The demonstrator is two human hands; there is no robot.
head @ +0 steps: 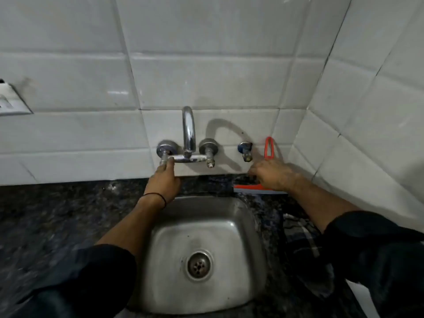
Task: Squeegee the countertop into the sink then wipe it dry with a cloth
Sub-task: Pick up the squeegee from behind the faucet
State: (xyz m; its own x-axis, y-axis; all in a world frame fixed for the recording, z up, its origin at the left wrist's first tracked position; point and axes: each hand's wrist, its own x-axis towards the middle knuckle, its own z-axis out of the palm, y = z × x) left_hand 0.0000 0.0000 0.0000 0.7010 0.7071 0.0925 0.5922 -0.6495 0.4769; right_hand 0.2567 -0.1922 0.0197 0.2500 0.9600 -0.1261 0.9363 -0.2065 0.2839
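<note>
- White wall tiles (206, 65) back a dark speckled countertop (57, 214), with a steel sink (206, 237) sunk in the middle; a switch plate (11, 99) sits on the wall at far left.
- Over on the left stretch, the countertop shows no tool or cloth; blur keeps me from telling wet from dry there.
- At the tap (189, 131), the left hand (164, 180) reaches up, its fingers curled together around the left tap handle (165, 157).
- Right of the tap, the right hand (273, 174) lies over the red squeegee (259, 188), which stands against the wall behind the sink's right corner, blade down on the countertop. Its fingers look bent around the handle, though the grip itself is hidden, so I cannot tell how firmly.
- Further right, a dark striped cloth (302, 244) lies bunched on the countertop just beside the sink, under the right forearm and untouched.
- My reading: the task is near its start. Squeegeeing is only being set up, no stroke toward the sink is evident, and the drying wipe is wholly left.
</note>
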